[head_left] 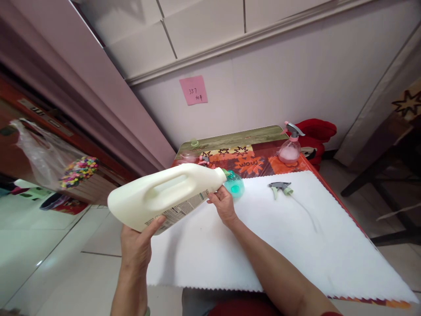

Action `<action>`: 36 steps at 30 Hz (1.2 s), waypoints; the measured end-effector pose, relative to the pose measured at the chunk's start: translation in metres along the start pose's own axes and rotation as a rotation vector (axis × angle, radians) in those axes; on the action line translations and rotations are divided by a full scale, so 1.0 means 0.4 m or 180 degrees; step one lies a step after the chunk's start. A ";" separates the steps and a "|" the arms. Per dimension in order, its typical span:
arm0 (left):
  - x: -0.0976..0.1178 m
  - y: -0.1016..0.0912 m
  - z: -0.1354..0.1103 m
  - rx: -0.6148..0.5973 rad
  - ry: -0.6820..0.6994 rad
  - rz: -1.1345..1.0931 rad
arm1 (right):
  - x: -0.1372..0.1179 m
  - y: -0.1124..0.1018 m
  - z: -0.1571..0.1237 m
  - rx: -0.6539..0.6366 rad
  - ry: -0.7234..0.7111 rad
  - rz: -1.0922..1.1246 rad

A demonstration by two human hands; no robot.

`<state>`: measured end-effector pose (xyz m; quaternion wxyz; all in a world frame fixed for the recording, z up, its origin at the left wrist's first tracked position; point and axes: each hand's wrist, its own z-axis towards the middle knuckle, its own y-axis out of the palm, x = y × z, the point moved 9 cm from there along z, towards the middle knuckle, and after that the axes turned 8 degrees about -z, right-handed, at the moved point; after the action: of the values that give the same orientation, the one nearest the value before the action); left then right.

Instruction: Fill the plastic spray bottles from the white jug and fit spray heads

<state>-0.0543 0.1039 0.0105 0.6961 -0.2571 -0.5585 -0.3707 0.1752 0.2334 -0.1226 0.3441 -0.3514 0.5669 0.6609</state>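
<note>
A large cream plastic jug (pixel 128 197) with a moulded handle and a printed label is held tilted, its neck lower and pointing right. My left hand (pixel 136 245) grips it from below near its base. Around the underside of its neck, the fingers of my right hand (pixel 224 205) are closed. The jug's mouth meets the top of a round, clear green spray bottle (pixel 237 188) that stands on the white cloth, with green liquid inside. Whether liquid is flowing cannot be seen. To the right lies a grey and green trigger sprayer head (pixel 280 187) with its thin tube.
A white cloth (pixel 263 237) covers the front of the table. Behind it stand a pink spray bottle (pixel 290 151) and, partly hidden by the jug, a clear bottle (pixel 189 158). A red plush item (pixel 317 131) sits beyond the table. A pink note (pixel 194 90) is on the wall.
</note>
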 end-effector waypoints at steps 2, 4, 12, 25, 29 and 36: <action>0.000 0.002 0.000 -0.0029 -0.0002 -0.0021 | 0.001 -0.001 0.000 0.0002 -0.0008 0.0015; 0.002 0.006 -0.001 -0.0080 0.0002 -0.0023 | 0.003 -0.001 0.000 -0.0006 -0.0015 0.0009; 0.005 0.009 -0.003 -0.0066 0.0015 -0.0002 | 0.002 -0.001 0.003 -0.0001 -0.0034 -0.0029; 0.000 0.004 -0.002 -0.0029 0.0003 -0.0019 | 0.003 0.001 0.002 -0.0015 0.0037 0.0060; 0.001 0.007 -0.004 -0.0061 -0.0018 -0.0027 | 0.002 0.002 0.002 -0.0018 0.0015 0.0052; 0.002 0.007 -0.003 -0.0086 0.0011 0.0029 | 0.002 0.001 0.002 -0.0010 0.0028 0.0032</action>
<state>-0.0515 0.1046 0.0110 0.6952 -0.2684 -0.5510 -0.3756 0.1742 0.2341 -0.1230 0.3377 -0.3520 0.5691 0.6619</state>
